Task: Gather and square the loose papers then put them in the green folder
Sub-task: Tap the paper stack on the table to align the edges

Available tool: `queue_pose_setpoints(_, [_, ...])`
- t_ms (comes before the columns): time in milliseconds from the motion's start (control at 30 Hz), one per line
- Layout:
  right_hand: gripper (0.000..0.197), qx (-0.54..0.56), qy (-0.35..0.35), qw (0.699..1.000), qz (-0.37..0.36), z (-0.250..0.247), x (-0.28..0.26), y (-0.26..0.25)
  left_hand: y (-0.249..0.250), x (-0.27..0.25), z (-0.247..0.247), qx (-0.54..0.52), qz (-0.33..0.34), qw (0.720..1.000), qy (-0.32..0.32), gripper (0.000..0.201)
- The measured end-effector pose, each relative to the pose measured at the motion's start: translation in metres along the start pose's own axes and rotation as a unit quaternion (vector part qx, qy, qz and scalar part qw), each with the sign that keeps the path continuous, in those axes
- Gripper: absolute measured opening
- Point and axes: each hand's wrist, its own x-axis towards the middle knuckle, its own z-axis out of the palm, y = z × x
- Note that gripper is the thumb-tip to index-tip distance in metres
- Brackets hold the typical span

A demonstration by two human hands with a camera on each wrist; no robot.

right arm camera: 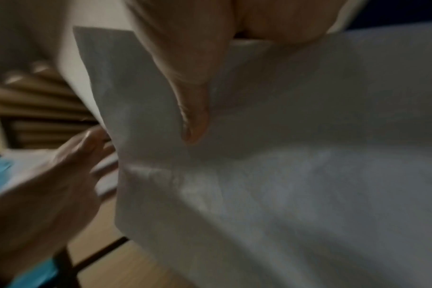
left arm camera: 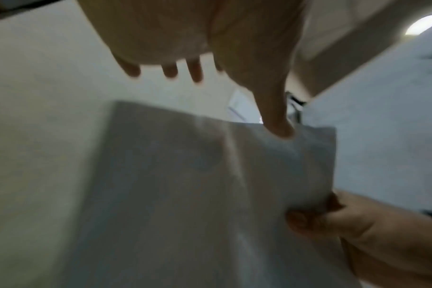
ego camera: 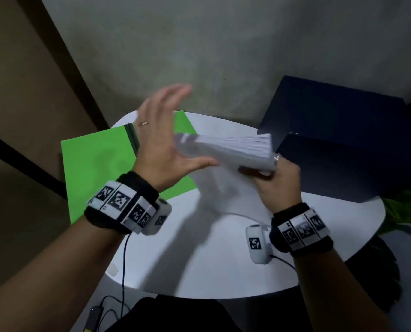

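A stack of white papers (ego camera: pixel 233 149) is held upright above the round white table (ego camera: pixel 211 264), its top edge fanned. My right hand (ego camera: pixel 277 180) grips the stack's near right corner, thumb on the near face. In the right wrist view that thumb (right arm camera: pixel 192 109) presses the sheet (right arm camera: pixel 284 155). My left hand (ego camera: pixel 166 140) is flat with straight fingers at the stack's left edge, thumb touching the papers. The left wrist view shows the papers (left arm camera: pixel 197 185) below my spread left fingers (left arm camera: pixel 195 72). The green folder (ego camera: pixel 99 168) lies open on the table's left side.
A dark blue box (ego camera: pixel 338 144) stands at the table's back right, close behind the papers. A green plant (ego camera: pixel 410 207) sits at the right edge. A white cable (ego camera: pixel 238 215) crosses the table near my right wrist. Black cables (ego camera: pixel 118 305) hang below the front edge.
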Motion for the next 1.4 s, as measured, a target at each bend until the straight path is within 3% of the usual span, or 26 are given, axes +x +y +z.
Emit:
queue_pose_setpoints(67, [0.022, -0.101, -0.026, 0.991, -0.089, 0.007, 0.007, -0.011, 0.013, 0.012, 0.002, 0.085, 0.053, 0.989, -0.108, 0.067])
queue_pose_setpoints(100, [0.023, -0.122, -0.027, 0.987, -0.103, 0.011, 0.009, -0.013, 0.014, 0.014, 0.004, 0.071, 0.059, 0.985, -0.148, 0.042])
queue_pose_setpoints(167, [0.022, -0.122, 0.003, 0.989, -0.089, 0.013, 0.007, -0.010, 0.002, 0.011, 0.005, -0.013, 0.012, 0.984, -0.177, 0.024])
queue_pose_setpoints(267, [0.086, -0.150, 0.144, 0.977, 0.041, 0.002, -0.013, 0.032, -0.026, -0.003, -0.003, -0.147, -0.106, 0.977, -0.110, 0.014])
queue_pose_setpoints(333, [0.117, -0.019, 0.194, 0.965, 0.175, -0.008, -0.025, 0.058, -0.046, -0.015, -0.009, -0.258, -0.195, 0.944, -0.070, 0.021])
queue_pose_setpoints(367, [0.122, 0.083, 0.188, 0.955, 0.212, -0.011, -0.028, 0.067, -0.054, -0.021, -0.010, -0.291, -0.226, 0.928, -0.060, 0.027])
queue_pose_setpoints(400, [0.120, 0.168, 0.171, 0.944, 0.227, -0.012, -0.029, 0.073, -0.064, -0.026, -0.009, -0.307, -0.249, 0.917, -0.053, 0.029])
queue_pose_setpoints(467, [0.090, 0.239, 0.112, 0.935, 0.235, -0.016, -0.025, 0.074, -0.075, -0.037, -0.003, -0.316, -0.283, 0.905, -0.040, 0.029])
queue_pose_setpoints(533, [0.047, 0.186, 0.076, 0.950, 0.240, -0.016, -0.021, 0.065, -0.075, -0.047, 0.009, -0.309, -0.303, 0.901, -0.016, 0.029])
queue_pose_setpoints(600, [0.029, 0.150, 0.095, 0.957, 0.231, -0.016, -0.027, 0.060, -0.067, -0.059, 0.020, -0.291, -0.313, 0.903, 0.040, 0.028])
queue_pose_setpoints(700, [0.029, 0.126, 0.134, 0.961, 0.207, -0.013, -0.048, 0.065, -0.065, -0.082, 0.033, -0.279, -0.328, 0.898, 0.089, 0.033])
queue_pose_setpoints(833, [0.034, 0.045, 0.090, 0.965, 0.243, -0.001, -0.077, 0.090, -0.082, -0.128, 0.049, -0.291, -0.401, 0.869, 0.009, 0.044])
queue_pose_setpoints(967, [0.033, 0.014, 0.065, 0.965, 0.252, -0.002, -0.076, 0.097, -0.096, -0.142, 0.061, -0.282, -0.432, 0.857, -0.022, 0.032])
queue_pose_setpoints(1133, [0.040, 0.008, 0.072, 0.964, 0.255, -0.004, -0.071, 0.096, -0.097, -0.137, 0.064, -0.275, -0.423, 0.863, -0.033, 0.027])
queue_pose_setpoints(1267, [0.042, -0.037, 0.105, 0.976, 0.188, -0.016, -0.048, 0.076, -0.093, -0.121, 0.053, -0.275, -0.397, 0.874, -0.048, 0.034])
queue_pose_setpoints(1333, [0.036, -0.076, 0.068, 0.981, 0.164, -0.020, -0.033, 0.064, -0.089, -0.109, 0.042, -0.279, -0.380, 0.880, -0.056, 0.040])
queue_pose_setpoints(1400, [0.036, -0.171, -0.024, 0.976, 0.130, -0.019, -0.019, 0.052, -0.082, -0.091, 0.028, -0.275, -0.353, 0.892, -0.071, 0.045])
